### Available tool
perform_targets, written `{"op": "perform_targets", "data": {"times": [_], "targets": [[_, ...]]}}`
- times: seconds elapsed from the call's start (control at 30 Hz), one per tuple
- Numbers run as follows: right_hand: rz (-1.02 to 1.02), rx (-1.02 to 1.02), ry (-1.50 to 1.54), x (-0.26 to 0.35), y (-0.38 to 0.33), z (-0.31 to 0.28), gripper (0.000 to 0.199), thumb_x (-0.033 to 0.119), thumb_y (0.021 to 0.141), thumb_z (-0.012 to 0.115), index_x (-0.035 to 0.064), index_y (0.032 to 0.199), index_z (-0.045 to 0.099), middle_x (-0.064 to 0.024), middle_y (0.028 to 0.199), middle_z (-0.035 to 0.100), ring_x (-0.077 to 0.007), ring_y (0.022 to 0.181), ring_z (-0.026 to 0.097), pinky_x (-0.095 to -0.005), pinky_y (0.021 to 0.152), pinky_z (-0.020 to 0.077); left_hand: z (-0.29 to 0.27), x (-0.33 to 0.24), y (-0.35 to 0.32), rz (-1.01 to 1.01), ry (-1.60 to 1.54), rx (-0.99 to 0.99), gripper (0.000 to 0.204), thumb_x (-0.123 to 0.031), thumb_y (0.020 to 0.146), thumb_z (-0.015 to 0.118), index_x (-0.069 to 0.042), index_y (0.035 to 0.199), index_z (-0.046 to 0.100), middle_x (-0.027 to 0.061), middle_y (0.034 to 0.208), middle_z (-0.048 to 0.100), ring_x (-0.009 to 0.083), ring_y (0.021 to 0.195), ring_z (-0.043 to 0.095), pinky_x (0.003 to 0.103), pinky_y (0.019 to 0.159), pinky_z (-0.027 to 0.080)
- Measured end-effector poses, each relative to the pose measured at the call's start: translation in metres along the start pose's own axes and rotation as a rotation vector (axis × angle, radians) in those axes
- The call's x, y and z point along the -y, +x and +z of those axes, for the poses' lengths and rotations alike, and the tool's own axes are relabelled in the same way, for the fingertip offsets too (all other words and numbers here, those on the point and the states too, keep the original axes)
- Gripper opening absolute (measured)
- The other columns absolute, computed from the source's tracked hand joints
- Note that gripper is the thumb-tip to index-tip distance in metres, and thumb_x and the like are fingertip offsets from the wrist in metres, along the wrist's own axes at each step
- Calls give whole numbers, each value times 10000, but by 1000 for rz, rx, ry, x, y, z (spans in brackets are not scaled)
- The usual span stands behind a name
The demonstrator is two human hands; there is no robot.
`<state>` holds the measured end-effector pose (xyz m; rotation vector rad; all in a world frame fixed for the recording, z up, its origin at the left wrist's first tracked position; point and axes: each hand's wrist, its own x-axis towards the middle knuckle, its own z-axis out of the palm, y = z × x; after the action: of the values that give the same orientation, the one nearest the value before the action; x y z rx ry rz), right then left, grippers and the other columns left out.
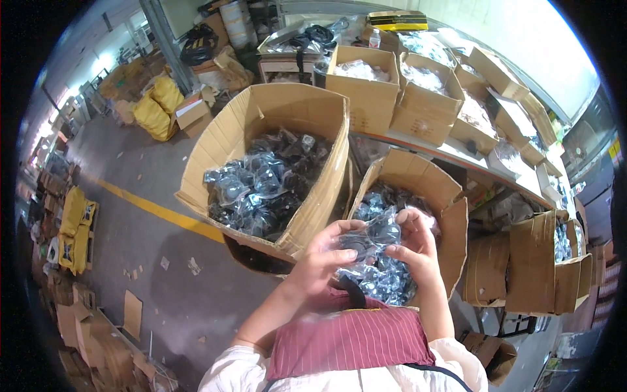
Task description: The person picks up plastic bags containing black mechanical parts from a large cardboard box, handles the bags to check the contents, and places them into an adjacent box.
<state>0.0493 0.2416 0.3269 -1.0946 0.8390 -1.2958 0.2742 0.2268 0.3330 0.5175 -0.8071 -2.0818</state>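
Observation:
In front of me, over the smaller cardboard box [450, 228], I hold a clear plastic bag with dark rounded parts [384, 230] inside. My left hand [320, 258] grips its left side, thumb against the front. On the right side, the thumb and fingers of my right hand [418, 248] are closed on the plastic. I cannot make out what the dark parts are. Below my hands, more bagged dark parts [385, 282] fill this box. A larger open carton [202, 170] stands just to the left, heaped with similar bagged dark parts [258, 176].
Several open cartons [362, 98] with plastic-wrapped contents line a bench [450, 153] at the back right. More cartons [529, 261] stand at the right. Yellow sacks [160, 108] lie at the far left, beyond a yellow floor line [153, 208]. Cardboard pieces [132, 313] and scraps litter the floor.

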Motion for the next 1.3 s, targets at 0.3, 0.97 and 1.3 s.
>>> {"op": "perform_targets", "data": {"times": [0.3,0.97,1.3], "targets": [[-72,172,-215,13,-3,8,622,81,775,744,9,1352,523,-97,1338,526,-196,1286,478,-312,1054,397,7,-1,-12,-6,111,-58,423,-12,878,639,31,1292,565,122,1136,661,192,1024,668,307,920,546],[985,667,-1293,-342,-82,-168,1019,606,729,769,146,1538,354,-276,1438,497,-391,1325,506,-460,1088,425,-73,-53,-14,418,53,-244,322,-21,990,472,68,1295,529,209,1227,646,307,1101,664,410,992,546],[994,401,-1075,-353,-55,-133,982,501,645,882,-52,1362,500,-240,1265,623,-350,1134,630,-419,871,545,-55,-53,-4,406,84,-276,281,-30,983,488,52,1246,541,185,1154,662,274,1029,684,381,922,573]]}}
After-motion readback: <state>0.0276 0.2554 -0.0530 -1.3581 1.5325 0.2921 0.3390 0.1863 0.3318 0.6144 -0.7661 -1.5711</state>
